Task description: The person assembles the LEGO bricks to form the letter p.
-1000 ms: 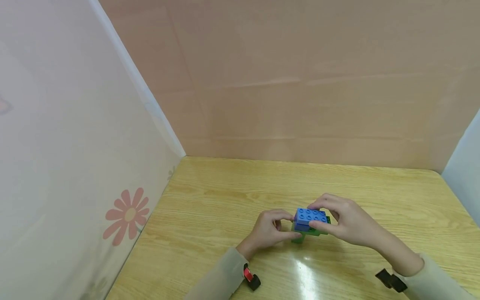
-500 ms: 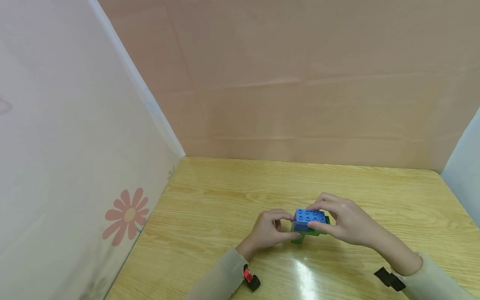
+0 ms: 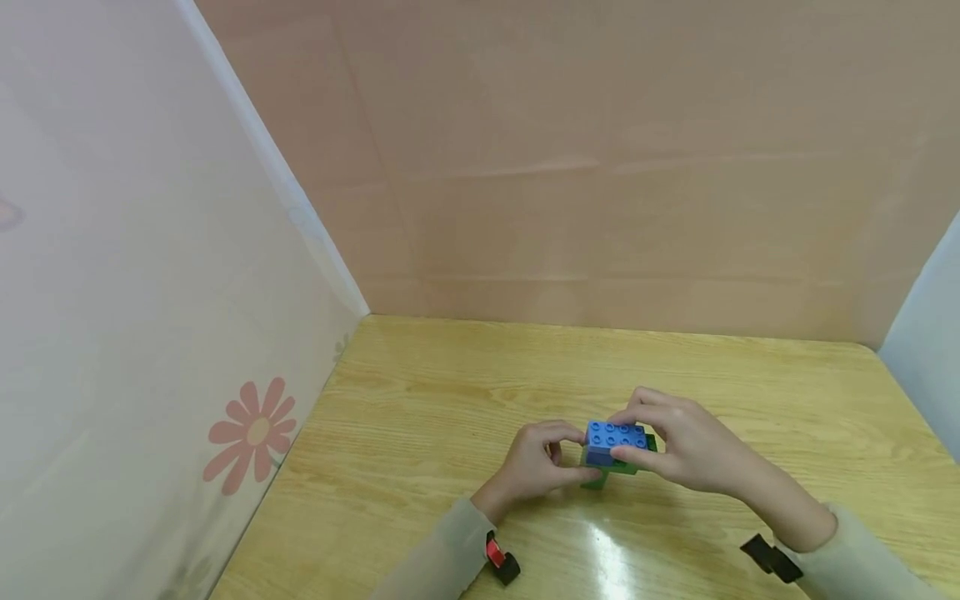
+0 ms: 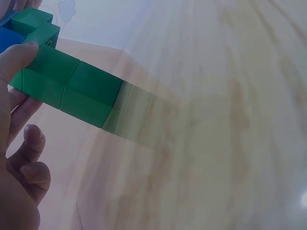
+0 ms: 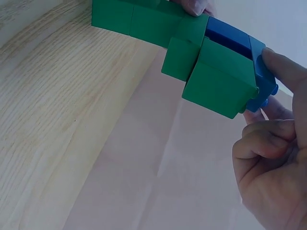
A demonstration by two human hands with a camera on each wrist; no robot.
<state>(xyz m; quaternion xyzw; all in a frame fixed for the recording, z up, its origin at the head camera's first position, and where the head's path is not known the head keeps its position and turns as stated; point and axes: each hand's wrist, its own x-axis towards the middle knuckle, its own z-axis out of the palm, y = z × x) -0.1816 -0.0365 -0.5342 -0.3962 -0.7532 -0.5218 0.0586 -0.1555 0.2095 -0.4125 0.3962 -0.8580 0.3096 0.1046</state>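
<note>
A blue eight-stud building brick (image 3: 613, 433) tops a joined stack, over another blue brick (image 5: 230, 37) and several green bricks (image 3: 595, 481). My left hand (image 3: 528, 467) pinches the stack's left end, its thumb on a green brick (image 4: 50, 72) in the left wrist view. My right hand (image 3: 693, 446) pinches the right part of the top blue brick between thumb and fingers. In the right wrist view a green brick (image 5: 220, 79) sits beside the blue ones, and green bricks run as a column down towards the table. My left palm's far side is hidden.
The wooden table (image 3: 450, 375) has a bright glare patch in front of the hands. A brown-pink back wall (image 3: 600, 208) and a pale left wall (image 3: 150, 292) with a pink flower print border it. Wrist straps (image 3: 504, 562) sit at both sleeves.
The top blue brick has shifted slightly left and lies lined up with the blue brick below it. My right hand has moved a little left with it; the left hand hardly moved.
</note>
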